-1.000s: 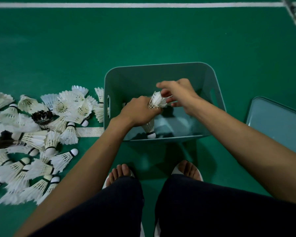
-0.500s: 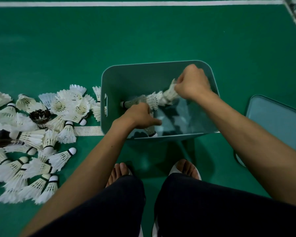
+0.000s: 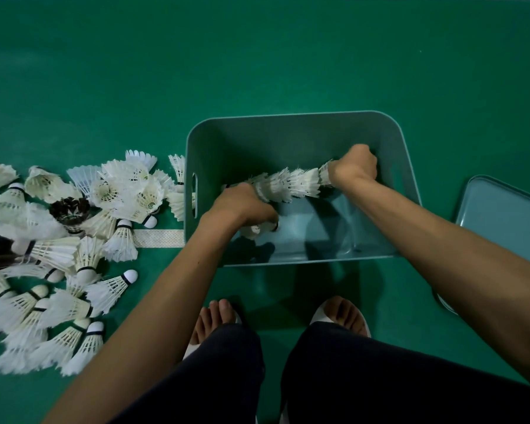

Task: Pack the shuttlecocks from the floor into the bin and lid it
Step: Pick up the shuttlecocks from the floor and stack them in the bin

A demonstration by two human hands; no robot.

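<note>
A teal bin (image 3: 288,130) stands open on the green floor in front of my feet. Inside it I hold a nested row of white shuttlecocks (image 3: 291,185) lying sideways. My left hand (image 3: 242,206) grips the row's left end, my right hand (image 3: 354,168) grips its right end. Another shuttlecock (image 3: 254,231) shows just below my left hand; whether it rests on the bin's floor I cannot tell. A big heap of loose shuttlecocks (image 3: 74,240) lies on the floor left of the bin. The teal lid (image 3: 502,215) lies flat to the right.
A strip of white court line (image 3: 158,238) runs under the heap up to the bin's left wall. My two feet in white sandals (image 3: 343,313) stand right below the bin. Bare green floor stretches behind the bin.
The row of shuttlecocks has stretched out sideways and sunk lower into the bin. My right hand moved to the right, my left hand shifted to the row's left end.
</note>
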